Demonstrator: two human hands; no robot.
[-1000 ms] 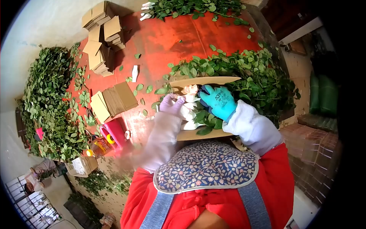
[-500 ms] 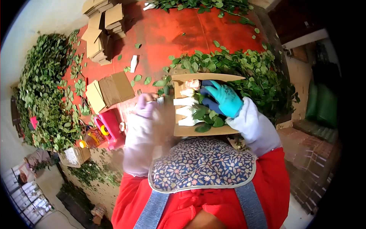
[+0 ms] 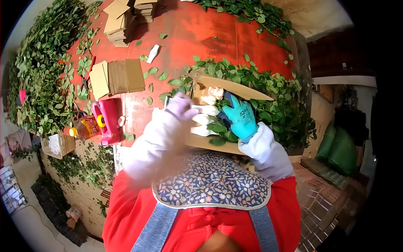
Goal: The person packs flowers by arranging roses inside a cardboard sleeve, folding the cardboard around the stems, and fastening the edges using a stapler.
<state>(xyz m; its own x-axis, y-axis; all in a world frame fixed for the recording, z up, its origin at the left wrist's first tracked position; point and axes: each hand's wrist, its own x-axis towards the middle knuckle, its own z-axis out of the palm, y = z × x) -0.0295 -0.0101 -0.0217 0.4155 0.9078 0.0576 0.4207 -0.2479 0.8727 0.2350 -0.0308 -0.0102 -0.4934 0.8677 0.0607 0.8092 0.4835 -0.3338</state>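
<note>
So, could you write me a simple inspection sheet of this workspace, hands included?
Surface: red tabletop, darkly stained in places, with loose leaves.
Job's things: pale blooms and white mesh-covered heads lie on a cardboard sheet; leafy stems spread right.
Clutter: cardboard stack, pink container, yellow-capped bottle, loose white piece.
Left hand: lilac-gloved, blurred, beside the mesh-covered heads; whether it holds anything cannot be told.
Right hand: teal-gloved, among blooms and leaves; its grip is unclear.
Cables: nothing seen on the tabletop.
Surroundings: large leafy heap at left; green bundles at right.
</note>
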